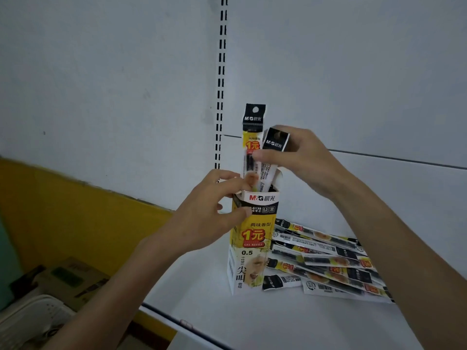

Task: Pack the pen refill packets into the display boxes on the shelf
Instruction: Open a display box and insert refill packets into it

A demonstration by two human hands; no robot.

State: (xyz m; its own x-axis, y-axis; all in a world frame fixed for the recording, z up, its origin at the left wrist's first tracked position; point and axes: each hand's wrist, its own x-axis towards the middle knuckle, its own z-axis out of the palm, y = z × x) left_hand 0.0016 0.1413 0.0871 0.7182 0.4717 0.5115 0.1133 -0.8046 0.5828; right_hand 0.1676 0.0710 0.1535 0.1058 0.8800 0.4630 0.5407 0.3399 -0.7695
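Note:
A tall yellow, white and black display box (249,245) stands upright on the white shelf (207,294). My left hand (209,213) grips the box near its open top from the left. One refill packet (254,137) stands upright in the box, its black header sticking out high above the rim. My right hand (300,160) pinches a second packet (271,155) by its black header, tilted, with its lower end inside the box opening. A loose pile of several packets (326,261) lies flat on the shelf just right of the box.
The shelf's white back panel has a slotted upright (220,97) behind the box. The shelf's front edge (161,314) runs diagonally at lower centre. Below left are a yellow wall (75,218), cardboard boxes (68,279) and a white crate (32,317).

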